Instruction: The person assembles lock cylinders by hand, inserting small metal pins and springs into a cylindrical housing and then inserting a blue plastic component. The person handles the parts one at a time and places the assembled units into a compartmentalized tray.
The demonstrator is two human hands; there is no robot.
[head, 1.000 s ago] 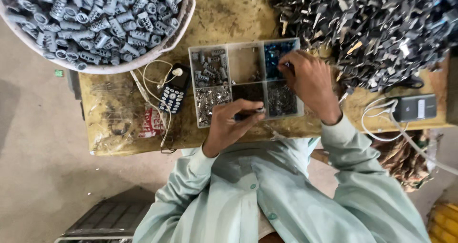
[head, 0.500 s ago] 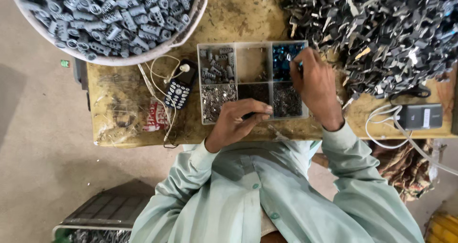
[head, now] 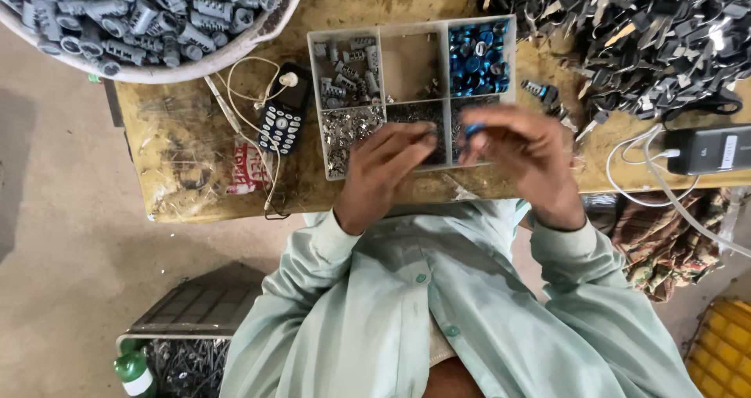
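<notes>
**Hands over the parts tray**

Right hand [head: 520, 152]: above the tray's near right corner, fingers curled, thumb and forefinger pinched on a small blue part [head: 474, 129]. Blurred; exact hold on the part hard to make out.

Left hand [head: 387, 167]: over the tray's near middle, fingers drawn together, tips near the right hand's tips. Something thin and dark at the fingertips; too blurred to tell whether anything is held.

Tray [head: 383, 32]: clear plastic, six compartments, flat on the bench just beyond the chest. Far left: grey ribbed pieces. Far middle: nearly bare. Far right: blue caps [head: 479, 54]. Near left: small silver bits [head: 348, 128]. Near middle and near right: dark small parts, largely hidden by the hands.

Bench [head: 195, 140]: worn, stained yellow-brown top.

Phone [head: 283, 116]: dark keypad type, just left of the tray, white earphone cord [head: 235, 93] looped about it.

Basin [head: 156, 69]: white, far left corner, heaped with grey ribbed cylinders.

Key heap [head: 641, 30]: dark pile, far right, well past the tray.

Charger [head: 708, 149]: black box, right edge, white cables trailing off the bench.

Shirt [head: 415, 304]: pale green, buttoned, long sleeves.

Bottle [head: 133, 371]: green, on the floor, lower left.
</notes>
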